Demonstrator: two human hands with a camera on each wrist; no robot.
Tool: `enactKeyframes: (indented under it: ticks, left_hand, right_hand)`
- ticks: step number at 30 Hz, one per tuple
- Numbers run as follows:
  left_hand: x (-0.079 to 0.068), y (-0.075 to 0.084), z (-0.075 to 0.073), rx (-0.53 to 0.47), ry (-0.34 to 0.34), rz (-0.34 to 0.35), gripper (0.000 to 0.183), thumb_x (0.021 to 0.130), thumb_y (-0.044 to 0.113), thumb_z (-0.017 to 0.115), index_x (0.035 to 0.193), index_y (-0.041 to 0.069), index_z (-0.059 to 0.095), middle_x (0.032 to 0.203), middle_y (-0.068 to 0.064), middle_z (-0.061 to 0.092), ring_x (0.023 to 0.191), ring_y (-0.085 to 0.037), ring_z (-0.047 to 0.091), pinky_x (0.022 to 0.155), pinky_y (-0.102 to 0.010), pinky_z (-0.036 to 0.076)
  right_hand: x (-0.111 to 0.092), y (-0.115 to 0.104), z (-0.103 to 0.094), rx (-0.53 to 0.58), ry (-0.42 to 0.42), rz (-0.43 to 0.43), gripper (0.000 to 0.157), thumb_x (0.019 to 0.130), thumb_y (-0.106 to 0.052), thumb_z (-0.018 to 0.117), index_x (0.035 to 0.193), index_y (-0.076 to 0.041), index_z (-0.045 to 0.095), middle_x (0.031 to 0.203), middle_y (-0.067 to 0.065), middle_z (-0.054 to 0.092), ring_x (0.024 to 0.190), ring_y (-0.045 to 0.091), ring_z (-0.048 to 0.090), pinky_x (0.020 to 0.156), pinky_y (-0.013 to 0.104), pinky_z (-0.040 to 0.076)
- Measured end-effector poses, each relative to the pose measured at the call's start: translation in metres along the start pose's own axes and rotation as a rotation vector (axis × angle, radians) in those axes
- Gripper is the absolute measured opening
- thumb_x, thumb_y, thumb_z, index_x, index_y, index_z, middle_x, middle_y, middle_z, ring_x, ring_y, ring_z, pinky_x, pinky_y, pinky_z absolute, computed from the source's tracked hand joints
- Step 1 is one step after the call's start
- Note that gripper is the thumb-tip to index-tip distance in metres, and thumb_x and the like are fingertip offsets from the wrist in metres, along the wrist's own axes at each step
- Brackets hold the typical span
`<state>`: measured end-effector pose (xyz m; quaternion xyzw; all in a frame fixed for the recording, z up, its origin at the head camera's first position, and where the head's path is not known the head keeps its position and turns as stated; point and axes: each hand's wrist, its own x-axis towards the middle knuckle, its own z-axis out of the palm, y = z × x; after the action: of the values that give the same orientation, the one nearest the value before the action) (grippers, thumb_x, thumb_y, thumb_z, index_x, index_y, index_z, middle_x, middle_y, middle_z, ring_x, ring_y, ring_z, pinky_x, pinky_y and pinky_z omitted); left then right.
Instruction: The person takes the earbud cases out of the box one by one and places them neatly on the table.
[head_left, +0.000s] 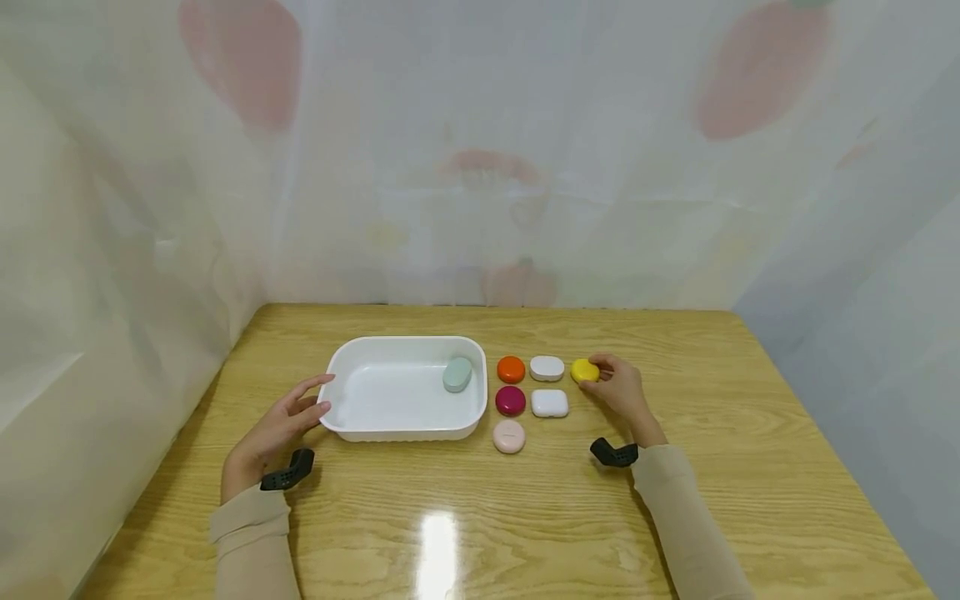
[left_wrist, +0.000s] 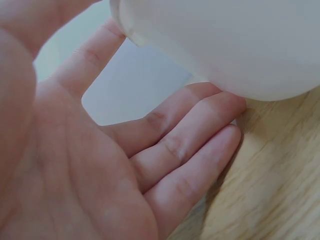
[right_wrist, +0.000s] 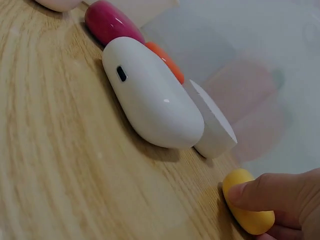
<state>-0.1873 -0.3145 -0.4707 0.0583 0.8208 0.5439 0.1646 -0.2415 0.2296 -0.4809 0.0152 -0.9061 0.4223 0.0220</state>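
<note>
My right hand (head_left: 619, 390) pinches a round yellow earbud case (head_left: 584, 371) between thumb and fingers at the right end of a group of cases. In the right wrist view, the yellow case (right_wrist: 245, 210) stays at the wood surface, its far side hidden by the hand. My left hand (head_left: 281, 425) rests with relaxed fingers against the left end of a white basin (head_left: 405, 435). From the left wrist, fingers (left_wrist: 182, 135) touch the outside of the basin wall (left_wrist: 235, 45). Inside the basin, toward its right end, lies a pale green oval case (head_left: 457, 375).
Between basin and right hand sit an orange case (head_left: 511, 369), a magenta case (head_left: 510, 401), a pale pink case (head_left: 509, 436), a white oval case (head_left: 547, 368) and a white earbud case (head_left: 550, 403). A pale printed curtain (head_left: 480, 225) hangs behind the wooden table (head_left: 360, 517).
</note>
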Motion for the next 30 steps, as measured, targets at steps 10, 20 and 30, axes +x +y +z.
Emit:
enactKeyframes:
  ticks: [10,20,30]
  left_hand:
    - [0.001,0.000,0.000,-0.004,-0.004,0.005,0.057,0.102,0.029,0.048,0.152,0.017,0.025,0.151,-0.028,0.032,0.118,-0.011,0.049,0.107,-0.051,0.039]
    - [-0.001,0.001,0.000,0.004,-0.001,-0.003,0.058,0.101,0.031,0.049,0.152,0.015,0.024,0.149,-0.029,0.035,0.114,-0.008,0.052,0.104,-0.043,0.042]
    - [0.000,0.000,0.000,0.015,0.004,0.001,0.058,0.102,0.030,0.048,0.152,0.016,0.024,0.149,-0.030,0.035,0.121,-0.020,0.051,0.106,-0.049,0.040]
  right_hand:
    - [-0.003,-0.011,-0.005,0.006,0.037,0.003,0.047,0.085,-0.004,0.071,0.127,0.009,0.055,0.129,0.032,0.056,0.119,0.044,0.057,0.098,0.047,0.050]
    - [-0.011,-0.050,-0.004,0.108,0.026,-0.103,0.046,0.084,-0.005,0.072,0.125,0.009,0.057,0.127,0.029,0.059,0.119,0.041,0.057,0.098,0.044,0.050]
    - [-0.023,-0.097,0.019,0.237,-0.127,-0.226,0.042,0.084,-0.005,0.073,0.122,0.007,0.059,0.120,0.029,0.063,0.112,0.040,0.061,0.094,0.037,0.053]
